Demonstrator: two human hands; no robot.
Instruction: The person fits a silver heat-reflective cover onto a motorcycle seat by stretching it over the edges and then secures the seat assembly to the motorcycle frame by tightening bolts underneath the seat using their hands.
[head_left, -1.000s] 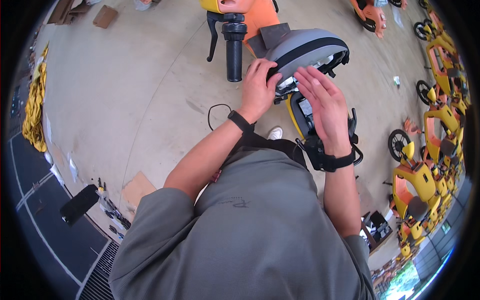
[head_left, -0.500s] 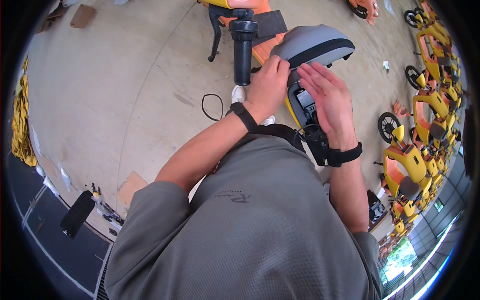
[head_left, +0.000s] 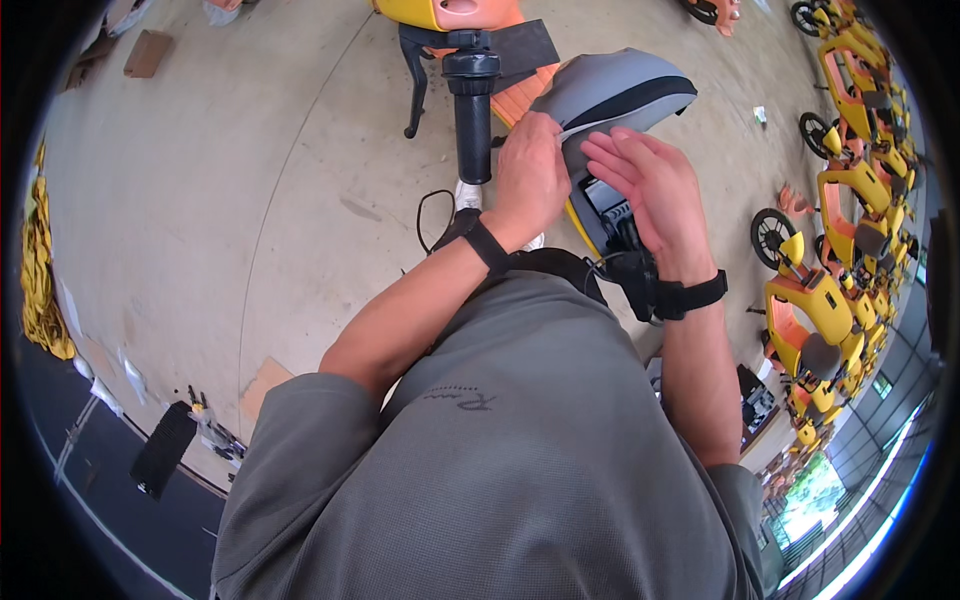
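A grey scooter seat (head_left: 610, 88) with a black band is tipped up in front of me, over a yellow-edged compartment (head_left: 583, 226). My left hand (head_left: 530, 180) is closed with its fingertips at the seat's near left edge, and its fingers partly hide what is pinched there. Palm turned inward, my right hand (head_left: 658, 195) is held with fingers stretched out beside the seat's lower edge; it grips nothing visible. Between the hands, a dark boxy part with a pale label (head_left: 605, 196) shows inside the compartment. Black straps circle both my wrists.
A black handlebar grip (head_left: 473, 138) and brake lever (head_left: 414, 85) stand just left of the seat. Rows of yellow scooters (head_left: 812, 305) line the right side. A cardboard box (head_left: 149, 53) lies at the far left, and a black mat-like piece (head_left: 163, 447) at the lower left.
The scooter's handlebar and seat appear slightly further left as the view shifts. My left hand stays at the seat edge, and the right hand stays stretched out.
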